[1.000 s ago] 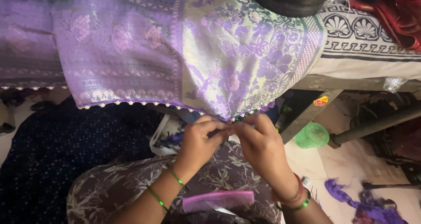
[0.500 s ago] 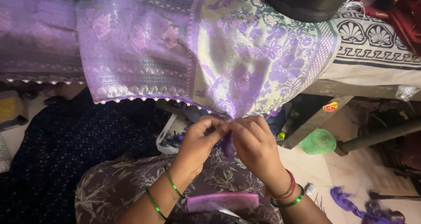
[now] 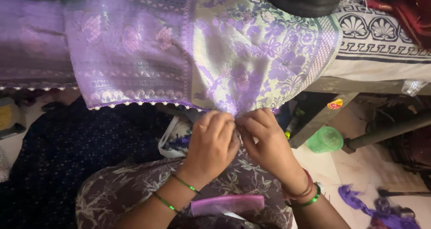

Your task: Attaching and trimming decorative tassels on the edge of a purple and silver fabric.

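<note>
Draped over the desk [image 3: 332, 83] edge, a purple brocade cloth [image 3: 215, 63] hangs down – both the left hand [image 3: 214, 139] and right hand [image 3: 265, 139] pinch its lowest fold, fingertips together, above a pink comb [image 3: 226, 204] on the lap.

From my feed, the counter [image 3: 332, 84] runs along the twelve o'clock side, and the purple brocade cloth [image 3: 179, 54] lies over it and hangs off its front edge. A black-and-white patterned cloth [image 3: 381, 40] covers it toward two o'clock. On the floor [image 3: 327, 166], a green cup [image 3: 325, 139] sits at three o'clock, purple scraps [image 3: 363, 206] at four.
</note>
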